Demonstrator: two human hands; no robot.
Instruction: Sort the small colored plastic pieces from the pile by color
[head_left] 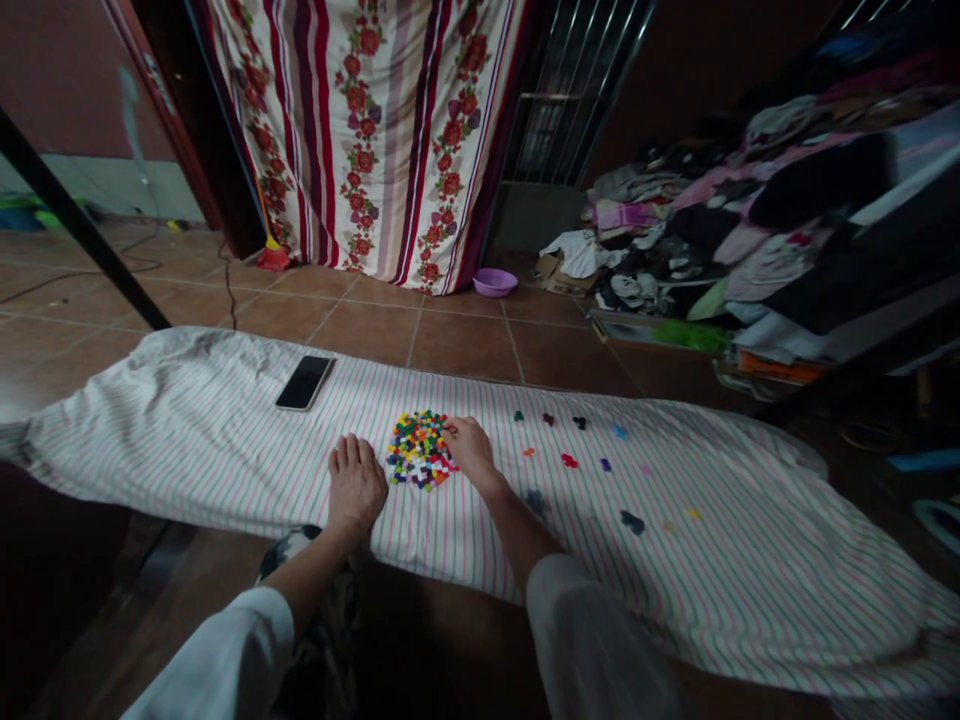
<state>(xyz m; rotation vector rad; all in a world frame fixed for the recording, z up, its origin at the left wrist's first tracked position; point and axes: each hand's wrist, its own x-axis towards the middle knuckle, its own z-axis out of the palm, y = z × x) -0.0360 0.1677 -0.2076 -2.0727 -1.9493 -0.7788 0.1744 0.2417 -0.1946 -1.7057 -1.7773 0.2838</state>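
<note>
A heap of small multicoloured cubes (417, 450) lies on the striped cloth (247, 450) in front of me. My left hand (357, 482) rests flat on the cloth just left of the heap, fingers stretched forward. At the heap's right edge, my right hand (469, 446) has its thumb and fingers pinched together; whatever is between them is too small to make out. To the right, small groups of cubes sorted by colour are spread out, among them a red group (569, 461), a dark green group (518, 415), a blue group (620, 431) and a yellow group (694, 513).
A phone (305, 383) lies on the cloth at the left. Beyond the table are a floral curtain (390, 150), a purple basin (495, 283) and a red broom (274, 256) on the tiled floor. A big pile of clothes (720, 210) stands at the right.
</note>
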